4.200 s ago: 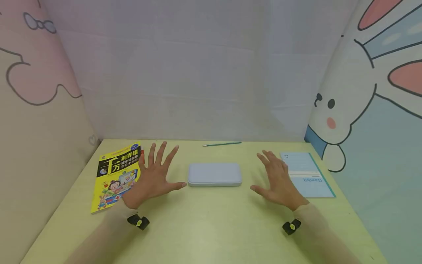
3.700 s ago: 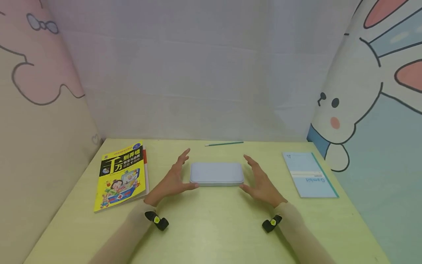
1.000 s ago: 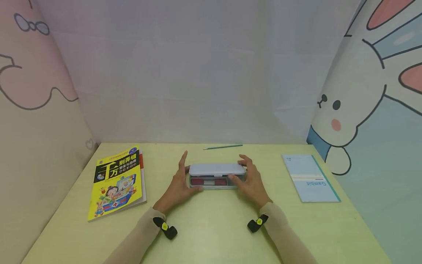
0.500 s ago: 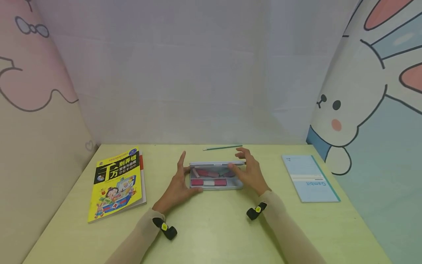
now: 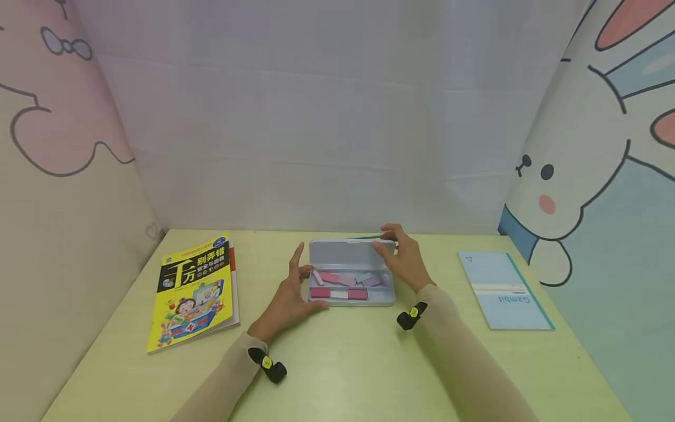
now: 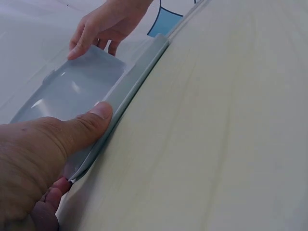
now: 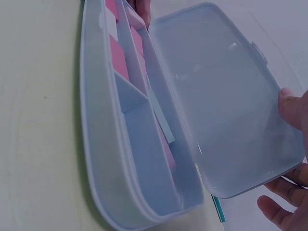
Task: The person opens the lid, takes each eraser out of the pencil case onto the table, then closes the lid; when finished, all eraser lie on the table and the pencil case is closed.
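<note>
Yellow book (image 5: 194,291): flat on the bench (image 5: 337,375), left side, cover up.
Blue notebook (image 5: 503,291): flat, right side, near the rabbit wall (image 5: 596,176).
Back wall (image 5: 327,117): pale, plain.

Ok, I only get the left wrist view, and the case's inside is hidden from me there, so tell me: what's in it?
Observer: Pink and pale blue blocks, lying in the case in two long compartments.
Operator: Anything stuck inside the lid?
Observer: No, the right wrist view shows the inner face of the lid bare.
Operator: What lies beside the case?
Observer: A yellow book lies to its left and a blue notebook to its right, both apart from it.
</note>
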A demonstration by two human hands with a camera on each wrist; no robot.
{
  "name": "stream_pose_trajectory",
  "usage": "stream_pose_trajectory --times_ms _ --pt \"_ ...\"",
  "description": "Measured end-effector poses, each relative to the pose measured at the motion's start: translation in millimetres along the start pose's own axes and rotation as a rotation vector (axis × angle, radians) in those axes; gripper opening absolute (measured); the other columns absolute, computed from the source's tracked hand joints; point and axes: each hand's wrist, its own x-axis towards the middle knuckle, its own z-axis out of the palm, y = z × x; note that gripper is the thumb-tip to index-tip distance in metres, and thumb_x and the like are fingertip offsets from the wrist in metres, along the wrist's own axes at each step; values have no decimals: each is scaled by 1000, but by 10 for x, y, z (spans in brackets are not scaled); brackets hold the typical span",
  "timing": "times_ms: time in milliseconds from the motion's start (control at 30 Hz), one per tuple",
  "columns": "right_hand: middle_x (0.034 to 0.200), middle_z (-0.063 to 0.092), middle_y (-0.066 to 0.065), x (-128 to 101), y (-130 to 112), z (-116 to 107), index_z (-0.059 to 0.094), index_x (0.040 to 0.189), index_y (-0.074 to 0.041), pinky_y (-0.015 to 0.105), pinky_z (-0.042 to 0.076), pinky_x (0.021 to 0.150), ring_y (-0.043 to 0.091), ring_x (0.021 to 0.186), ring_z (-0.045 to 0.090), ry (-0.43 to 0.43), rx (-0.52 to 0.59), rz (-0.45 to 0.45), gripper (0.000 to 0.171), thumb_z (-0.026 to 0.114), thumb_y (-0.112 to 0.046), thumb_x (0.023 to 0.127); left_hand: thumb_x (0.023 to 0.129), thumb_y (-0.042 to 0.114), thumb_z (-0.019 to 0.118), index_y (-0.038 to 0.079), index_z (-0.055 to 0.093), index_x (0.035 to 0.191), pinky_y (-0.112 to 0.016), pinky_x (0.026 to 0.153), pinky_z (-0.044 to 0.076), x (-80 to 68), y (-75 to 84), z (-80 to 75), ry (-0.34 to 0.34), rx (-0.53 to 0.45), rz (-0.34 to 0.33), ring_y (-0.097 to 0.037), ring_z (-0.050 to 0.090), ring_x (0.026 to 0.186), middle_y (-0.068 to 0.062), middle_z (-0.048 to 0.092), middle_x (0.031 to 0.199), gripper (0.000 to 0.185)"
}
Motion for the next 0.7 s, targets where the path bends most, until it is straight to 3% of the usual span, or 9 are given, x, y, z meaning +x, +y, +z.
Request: stream_pose_trajectory --times_ms 167,433,567,700 --pt "131 75 21 74 89 25 59 141 -7 51 54 94 37 121 71 3 -18 65 44 70 -29 105 72 27 103 51 -10 168 -59 119 47 -2 -4 -3 8 0 -1 -36 61 140 -11 62 152 150" --pt "117 74 25 22 247 115 54 143 -7 57 55 97 40 111 70 0 -23 201 48 72 -28 103 72 30 103 48 -6 169 -56 118 48 10 -16 -2 4 1 1 -36 62 136 -12 60 150 147" --pt "123 72 22 -23 333 161 50 147 -10 61 37 114 39 115 66 -28 -72 318 58 75 -31 99 72 30 103 51 -3 168 -57 118 48 3 -14 -8 -5 12 -22 -35 62 135 -10 61 149 144" --pt "126 70 20 -34 388 164 49 149 -10 61 29 108 38 112 61 -60 -126 405 66 78 -35 96 72 31 102 50 0 168 -56 118 48 13 -14 -3 -16 8 -28 -33 61 136 -8 61 149 142"
